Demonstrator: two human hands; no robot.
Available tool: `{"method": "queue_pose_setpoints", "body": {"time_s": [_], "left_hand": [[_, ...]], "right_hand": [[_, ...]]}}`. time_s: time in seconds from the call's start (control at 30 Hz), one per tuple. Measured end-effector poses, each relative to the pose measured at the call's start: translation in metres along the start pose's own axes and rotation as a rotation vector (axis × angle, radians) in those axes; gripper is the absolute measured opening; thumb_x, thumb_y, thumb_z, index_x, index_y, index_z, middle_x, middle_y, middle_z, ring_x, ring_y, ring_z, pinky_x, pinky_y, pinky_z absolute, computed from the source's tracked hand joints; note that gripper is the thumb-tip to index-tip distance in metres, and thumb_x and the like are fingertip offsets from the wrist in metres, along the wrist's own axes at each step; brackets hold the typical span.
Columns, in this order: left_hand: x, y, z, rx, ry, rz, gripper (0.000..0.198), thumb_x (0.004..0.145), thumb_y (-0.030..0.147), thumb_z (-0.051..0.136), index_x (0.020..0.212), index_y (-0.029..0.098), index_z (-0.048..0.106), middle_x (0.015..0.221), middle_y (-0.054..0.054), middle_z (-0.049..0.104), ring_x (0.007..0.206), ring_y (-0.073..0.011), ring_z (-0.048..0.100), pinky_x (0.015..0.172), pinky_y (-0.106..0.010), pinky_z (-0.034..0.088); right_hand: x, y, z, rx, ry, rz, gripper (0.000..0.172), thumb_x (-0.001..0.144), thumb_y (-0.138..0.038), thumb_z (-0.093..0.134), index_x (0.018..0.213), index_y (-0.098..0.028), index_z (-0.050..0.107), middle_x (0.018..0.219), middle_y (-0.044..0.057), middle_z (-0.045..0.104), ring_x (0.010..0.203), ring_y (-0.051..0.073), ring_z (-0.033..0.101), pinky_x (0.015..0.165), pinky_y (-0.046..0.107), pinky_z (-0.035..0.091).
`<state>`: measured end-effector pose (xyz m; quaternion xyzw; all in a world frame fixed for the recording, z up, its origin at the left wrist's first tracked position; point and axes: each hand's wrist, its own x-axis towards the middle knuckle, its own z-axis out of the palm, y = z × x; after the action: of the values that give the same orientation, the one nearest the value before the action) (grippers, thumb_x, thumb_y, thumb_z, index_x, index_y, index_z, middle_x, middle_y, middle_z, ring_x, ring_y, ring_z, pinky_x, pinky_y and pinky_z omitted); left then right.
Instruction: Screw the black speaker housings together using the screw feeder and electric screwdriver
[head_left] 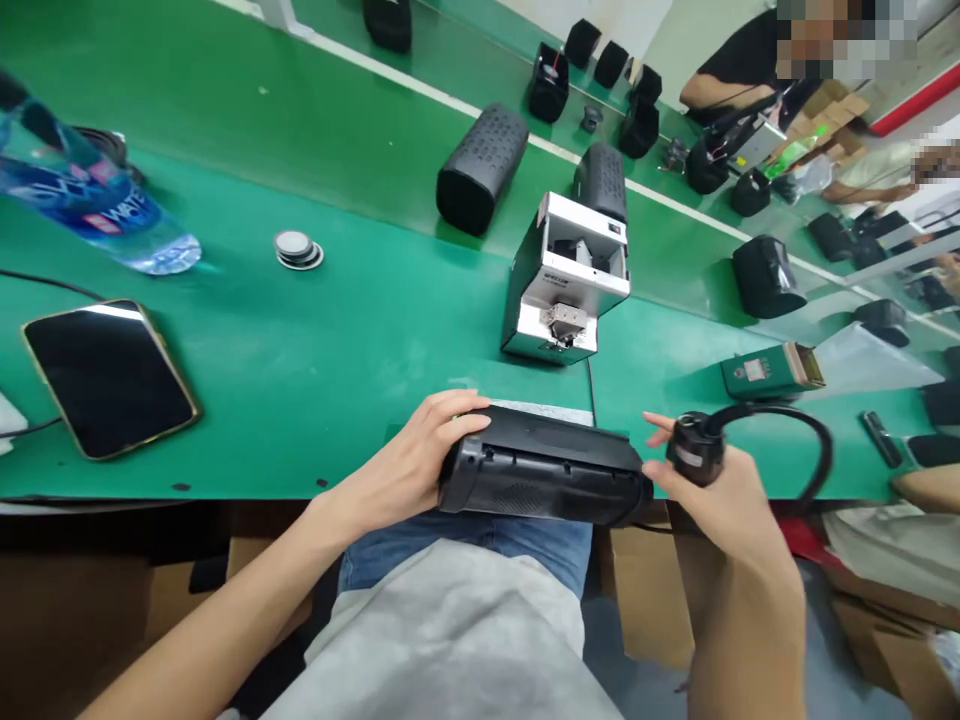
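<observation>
A long black speaker housing [544, 470] lies on its side at the near edge of the green bench, its grille side toward my body. My left hand [424, 450] is closed over its left end, fingers on top. In my right hand [731, 500] is a black electric screwdriver [697, 450] with a thick cable curving off to the right. That hand is at the housing's right end, its thumb close to or touching it; the screwdriver's tip is hidden. Behind the housing stands a silver and black screw feeder [566, 275].
On the left are a phone [112, 375], a water bottle [97, 190] and some round discs [298, 248]. Black speakers [484, 165] stand on and beyond the white divider. A green tin [769, 370] sits on the right. Co-workers sit across and to the right.
</observation>
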<state>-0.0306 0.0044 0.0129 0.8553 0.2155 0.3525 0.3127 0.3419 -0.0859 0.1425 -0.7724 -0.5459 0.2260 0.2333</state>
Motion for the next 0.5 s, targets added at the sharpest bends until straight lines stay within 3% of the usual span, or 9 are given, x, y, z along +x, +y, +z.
{"method": "queue_pose_setpoints", "body": {"time_s": [0.1, 0.2, 0.33, 0.43, 0.5], "left_hand": [[-0.006, -0.002, -0.001, 0.013, -0.022, 0.01, 0.091, 0.104, 0.01, 0.075, 0.174, 0.041, 0.026, 0.167, -0.02, 0.049, 0.164, -0.04, 0.048, 0.131, -0.073, 0.051], [-0.01, -0.001, -0.003, 0.028, -0.037, -0.014, 0.096, 0.103, 0.009, 0.078, 0.175, 0.042, 0.024, 0.167, -0.02, 0.048, 0.16, -0.0388, 0.052, 0.129, -0.07, 0.054], [-0.016, 0.008, -0.009, 0.061, -0.093, -0.109, 0.117, 0.094, 0.019, 0.094, 0.178, 0.045, 0.018, 0.176, -0.023, 0.041, 0.162, -0.0442, 0.052, 0.124, -0.071, 0.058], [-0.022, 0.019, -0.01, 0.022, -0.122, -0.201, 0.139, 0.079, 0.051, 0.107, 0.182, 0.045, 0.014, 0.187, -0.025, 0.024, 0.173, -0.0537, 0.033, 0.129, -0.078, 0.05], [-0.025, 0.028, -0.006, -0.043, -0.063, -0.286, 0.145, 0.076, 0.07, 0.102, 0.184, 0.041, 0.01, 0.191, -0.024, 0.018, 0.176, -0.0555, 0.026, 0.133, -0.079, 0.044]], "right_hand": [[-0.002, 0.024, 0.021, 0.21, -0.171, 0.082, 0.082, 0.075, -0.058, 0.097, 0.145, -0.02, 0.08, 0.134, 0.014, 0.083, 0.124, 0.039, 0.079, 0.106, 0.048, 0.066], [-0.007, 0.037, 0.024, 0.406, -0.318, 0.084, 0.105, 0.066, -0.057, 0.106, 0.159, -0.022, 0.071, 0.153, 0.014, 0.075, 0.133, 0.04, 0.076, 0.112, 0.045, 0.064], [-0.011, 0.048, 0.024, 0.429, -0.383, 0.115, 0.1, 0.072, -0.053, 0.106, 0.16, -0.023, 0.07, 0.129, 0.011, 0.084, 0.1, 0.033, 0.083, 0.091, 0.041, 0.07], [-0.015, 0.051, 0.027, 0.47, -0.369, 0.075, 0.087, 0.072, -0.048, 0.106, 0.151, -0.024, 0.076, 0.118, 0.01, 0.084, 0.088, 0.03, 0.081, 0.079, 0.039, 0.071], [-0.019, 0.053, 0.028, 0.483, -0.346, 0.053, 0.082, 0.071, -0.044, 0.107, 0.146, -0.026, 0.078, 0.119, 0.011, 0.083, 0.082, 0.028, 0.079, 0.072, 0.036, 0.07]]}}
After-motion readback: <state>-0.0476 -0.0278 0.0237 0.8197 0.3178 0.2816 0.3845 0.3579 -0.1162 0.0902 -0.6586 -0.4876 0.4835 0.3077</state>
